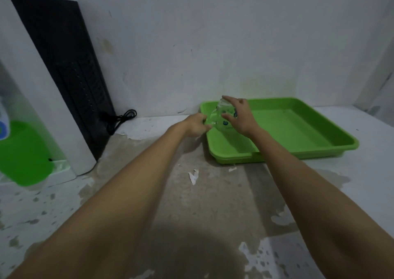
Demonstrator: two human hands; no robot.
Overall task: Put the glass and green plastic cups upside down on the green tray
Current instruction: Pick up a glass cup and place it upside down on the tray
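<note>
A clear glass cup (223,113) with blue print and a handle stands upside down in the far left corner of the green tray (302,144). My left hand (195,125) is closed on the cup's handle at its left side. My right hand (239,116) rests against the cup's right side with the fingers spread over its body and upturned base. A green plastic cup (23,152) sits blurred at the far left edge, by the white appliance.
A tall white appliance with a black panel (64,76) leans at the left, a black cable (121,119) coiled at its foot. The worn counter has peeling paint flakes (194,176). A white wall stands right behind the tray.
</note>
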